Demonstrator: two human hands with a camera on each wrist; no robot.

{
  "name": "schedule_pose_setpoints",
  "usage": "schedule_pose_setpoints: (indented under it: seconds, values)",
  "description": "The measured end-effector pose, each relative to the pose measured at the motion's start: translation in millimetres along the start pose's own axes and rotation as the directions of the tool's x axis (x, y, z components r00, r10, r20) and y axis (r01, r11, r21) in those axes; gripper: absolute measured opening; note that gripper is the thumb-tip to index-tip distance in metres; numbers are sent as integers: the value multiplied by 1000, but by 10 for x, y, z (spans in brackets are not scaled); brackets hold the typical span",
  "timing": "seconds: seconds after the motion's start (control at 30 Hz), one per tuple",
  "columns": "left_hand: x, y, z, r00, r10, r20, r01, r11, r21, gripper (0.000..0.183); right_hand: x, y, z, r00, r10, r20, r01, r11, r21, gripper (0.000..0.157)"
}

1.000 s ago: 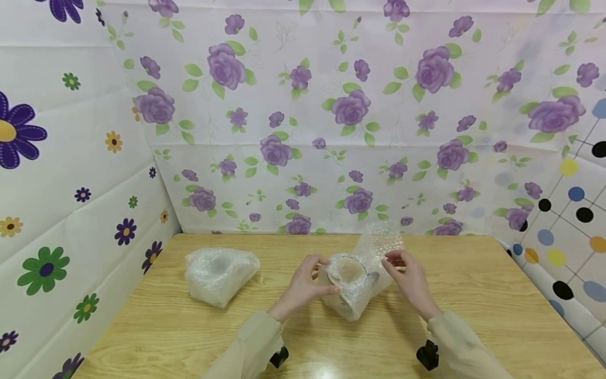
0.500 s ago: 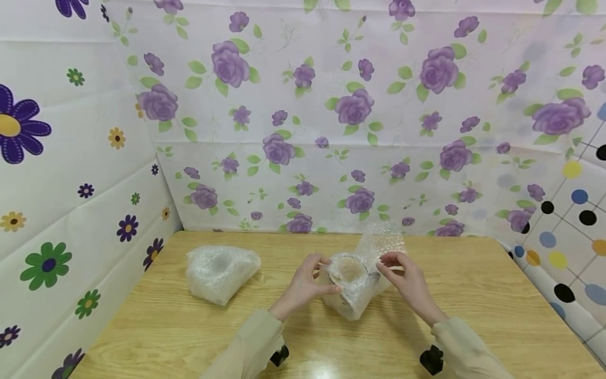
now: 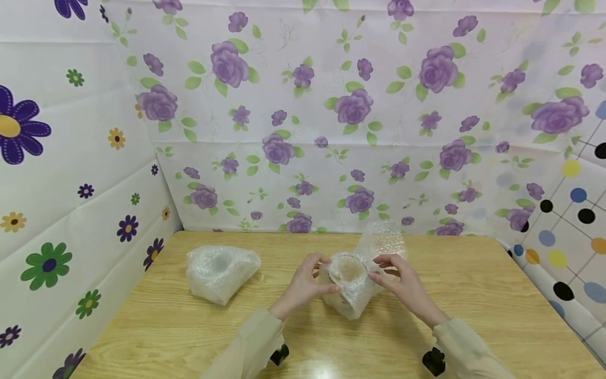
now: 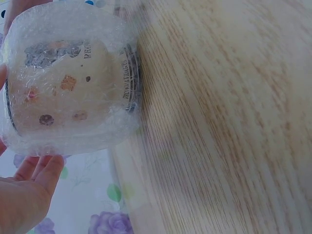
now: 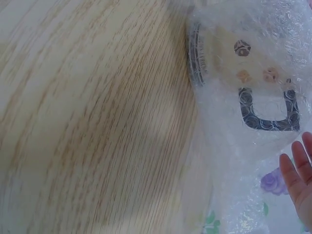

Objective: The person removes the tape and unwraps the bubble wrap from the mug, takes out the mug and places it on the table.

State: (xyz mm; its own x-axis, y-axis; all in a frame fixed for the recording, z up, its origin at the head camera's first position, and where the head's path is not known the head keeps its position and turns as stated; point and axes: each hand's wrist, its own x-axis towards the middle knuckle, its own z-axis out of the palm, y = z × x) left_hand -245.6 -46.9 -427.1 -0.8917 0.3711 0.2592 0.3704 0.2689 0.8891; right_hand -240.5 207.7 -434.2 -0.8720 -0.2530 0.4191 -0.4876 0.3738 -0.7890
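Observation:
A cream mug (image 4: 68, 87) with dark lettering and small printed motifs stands upright on the table, loosely wrapped in clear bubble wrap (image 3: 352, 302). Its dark handle (image 5: 268, 124) shows through the wrap in the right wrist view. At the mug's left side, my left hand (image 3: 305, 284) grips the wrapped rim, thumb near me and fingers behind. On the other side, my right hand (image 3: 407, 289) touches the wrap beside the rim with thumb and forefinger apart; its other fingers (image 5: 290, 178) extend clear of the mug. The fingertips' exact contact is hard to make out.
Another bubble-wrapped bundle (image 3: 220, 276) sits on the wooden table (image 3: 227, 342) to the left. A loose tail of bubble wrap (image 3: 383, 239) reaches back from the mug to the table's far edge. Flowered cloth (image 3: 284, 121) hangs behind.
My right hand has moved left, from the loose wrap to the mug's rim by the handle. My left hand keeps its grip, and the mug stays in place.

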Motion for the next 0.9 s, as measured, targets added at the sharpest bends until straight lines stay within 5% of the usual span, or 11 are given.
schedule_pose_setpoints:
  seconds: [0.4,0.67,0.9]
  values:
    - [1,5,2,1000,5,0,-5,1000,7,48,-13,-361,-29,998,3,56,-2,1000,-21,41]
    - [12,0,2,1000,3,2,-3,1000,3,49,9,-52,11,997,8,80,-4,999,-46,47]
    - [8,1,-2,1000,-2,2,2,1000,-2,49,18,9,49,996,-30,84,35,998,-57,54]
